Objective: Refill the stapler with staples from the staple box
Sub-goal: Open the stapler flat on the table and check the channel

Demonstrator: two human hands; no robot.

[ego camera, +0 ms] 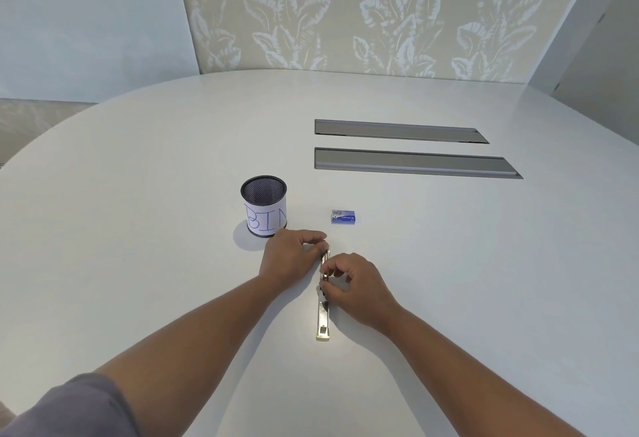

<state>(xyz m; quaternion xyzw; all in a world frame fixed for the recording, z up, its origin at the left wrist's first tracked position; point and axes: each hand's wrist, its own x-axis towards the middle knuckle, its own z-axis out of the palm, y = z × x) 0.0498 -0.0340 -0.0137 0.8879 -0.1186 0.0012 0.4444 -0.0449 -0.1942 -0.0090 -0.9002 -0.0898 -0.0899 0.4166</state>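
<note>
A slim, pale gold stapler (323, 321) lies flat on the white table (138, 229), opened out lengthwise and pointing away from me. My left hand (290, 257) pinches its far end between fingers and thumb. My right hand (356, 284) grips the stapler's middle from the right, its fingertips closed on the hinge area. The near end of the stapler lies bare on the table. A small blue staple box (343, 217) sits shut on the table beyond both hands, apart from them. Whether staples are in the channel is hidden by my fingers.
A black mesh cup (264, 205) with a paper label reading "BIN" stands just beyond my left hand. Two long grey cable-slot covers (408, 160) are set into the table farther back on the right. A leaf-patterned wall stands behind the table.
</note>
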